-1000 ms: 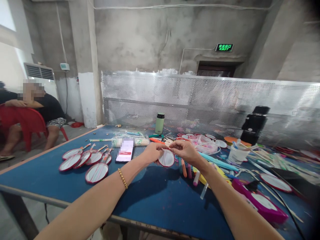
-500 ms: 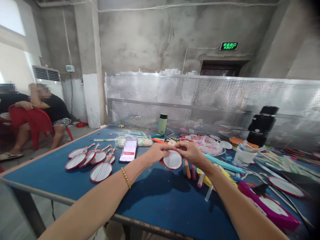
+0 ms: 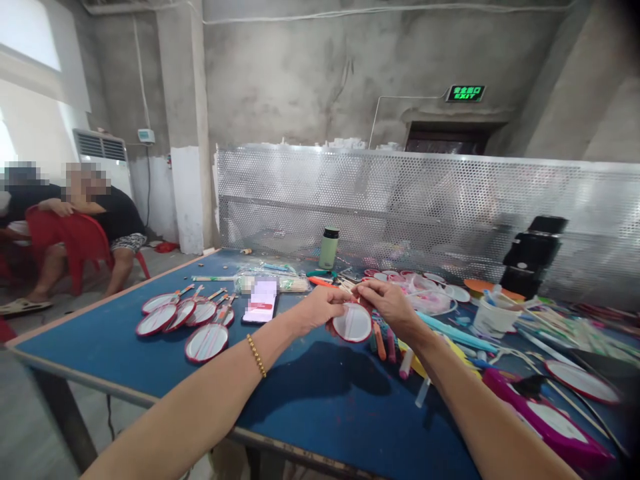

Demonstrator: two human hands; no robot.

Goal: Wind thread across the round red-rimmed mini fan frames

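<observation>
Over the middle of the blue table [image 3: 320, 407] I hold up a small round fan [image 3: 353, 323] with a white face and a red rim. My left hand [image 3: 320, 310] is closed on its left edge, thumb near the top. Just above the rim, my right hand [image 3: 387, 300] pinches its fingertips together; what lies between them is too small to make out. Several similar round fans [image 3: 207, 343] with stick handles lie in a group at the left. A phone [image 3: 261, 300] with a lit screen stands between them and my left hand.
Capped markers [image 3: 381, 343] lie beneath my right forearm. At the right are a white cup [image 3: 495, 317] of tools, a magenta device [image 3: 543, 417] and loose sticks. A green bottle [image 3: 329, 248] stands before the perforated metal screen [image 3: 400, 200]. Seated people [image 3: 107, 207] are far left.
The whole view has shifted slightly, putting things a little further right. My right fingertips have drawn up a bit from the fan's top edge; my left hand keeps its hold.
</observation>
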